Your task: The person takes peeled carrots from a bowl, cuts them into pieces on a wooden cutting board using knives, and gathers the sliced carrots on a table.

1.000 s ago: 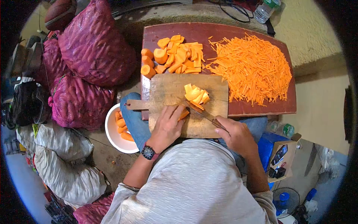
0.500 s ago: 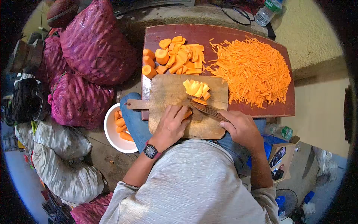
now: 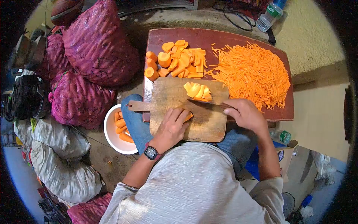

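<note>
On the wooden cutting board, my left hand presses a piece of carrot with its fingers curled over it. My right hand grips a knife by the handle; its dark blade lies beside a small group of carrot slices on the board. Chunks and slabs of peeled carrot are heaped on the red table beyond the board. To the right of them rises a large pile of carrot strips.
A white basin with whole carrots stands left of my knee. Purple mesh sacks and white sacks crowd the left side. Plastic bottles lie at the back right, and a wall borders the right.
The knife has moved up and away from the piece under my left hand, to the slices at the top of the board. My right hand has shifted slightly up and right.
</note>
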A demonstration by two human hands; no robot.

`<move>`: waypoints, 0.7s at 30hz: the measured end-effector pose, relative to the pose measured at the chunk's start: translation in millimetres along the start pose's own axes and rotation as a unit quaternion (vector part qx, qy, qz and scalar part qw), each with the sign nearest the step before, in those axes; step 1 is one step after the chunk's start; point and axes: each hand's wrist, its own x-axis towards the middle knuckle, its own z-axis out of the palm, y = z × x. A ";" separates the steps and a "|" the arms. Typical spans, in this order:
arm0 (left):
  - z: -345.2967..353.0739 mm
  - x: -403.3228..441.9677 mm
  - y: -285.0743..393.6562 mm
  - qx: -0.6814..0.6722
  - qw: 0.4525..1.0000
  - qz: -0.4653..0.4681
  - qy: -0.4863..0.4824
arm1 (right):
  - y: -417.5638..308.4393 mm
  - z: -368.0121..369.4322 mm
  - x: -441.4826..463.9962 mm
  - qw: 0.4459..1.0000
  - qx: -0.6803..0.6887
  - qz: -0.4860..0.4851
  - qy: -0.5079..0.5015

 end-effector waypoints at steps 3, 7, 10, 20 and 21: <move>2.8 -0.6 -3.0 -0.002 1.000 0.004 0.005 | 4.4 -12.4 24.4 1.000 -0.007 -0.012 0.000; 1.7 2.0 -4.0 -0.016 1.000 0.009 0.010 | 16.1 -21.9 53.4 0.999 -0.047 -0.006 0.026; 0.7 2.2 -4.9 -0.016 1.000 0.018 0.015 | 15.8 -25.2 63.7 0.996 -0.062 -0.022 0.066; -1.5 0.5 -8.4 -0.038 0.999 0.004 0.002 | -16.6 19.6 -10.8 0.997 0.024 0.050 0.050; -2.8 3.8 -9.3 -0.035 0.999 0.004 0.002 | -20.9 25.9 -16.4 0.997 0.035 0.057 0.045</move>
